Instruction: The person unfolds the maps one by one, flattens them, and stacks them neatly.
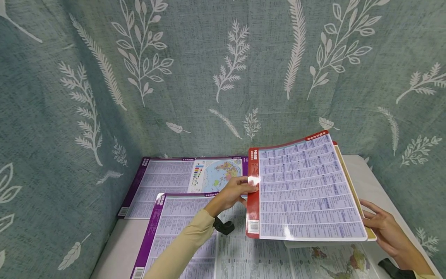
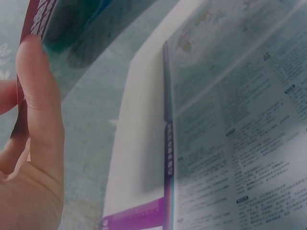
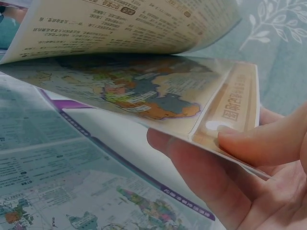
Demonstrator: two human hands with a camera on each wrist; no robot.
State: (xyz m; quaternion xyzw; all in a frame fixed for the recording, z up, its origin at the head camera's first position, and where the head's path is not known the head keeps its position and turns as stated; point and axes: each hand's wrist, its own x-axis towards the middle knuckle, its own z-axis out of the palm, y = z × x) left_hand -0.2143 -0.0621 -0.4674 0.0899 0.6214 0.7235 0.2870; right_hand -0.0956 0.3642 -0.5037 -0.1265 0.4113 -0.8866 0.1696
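A: What does the left hand [image 1: 234, 192] hold?

B: Left hand: pinching the left border of the red-bordered sheet [image 1: 306, 193], thumb on one face and fingers on the other

A: And the right hand [image 1: 385, 226]?

B: Right hand: gripping the edge of the tan-bordered sheet [image 3: 242, 96], thumb above and fingers beneath. A coloured map is printed on this sheet, and a page of text curls up over it

A: Where do the held sheets lie?

B: Both are raised above the right half of the bench [image 1: 115, 240]. The red-bordered sheet is tilted, rows of print uppermost, a barcode at its lower left corner. The tan-bordered sheet shows past its right edge; whether the two are joined cannot be told

A: What lies farther out?

B: Beneath them, the near purple-bordered sheet [image 1: 252, 252] lies flat, running out of the lower edge of the head view. Its upper left part overlaps the far purple-bordered sheet [image 1: 167, 182], which occupies the far left corner of the bench and bears a world map. Beyond the far edge hangs grey-green cloth [image 1: 191, 77] with white leaf sprays
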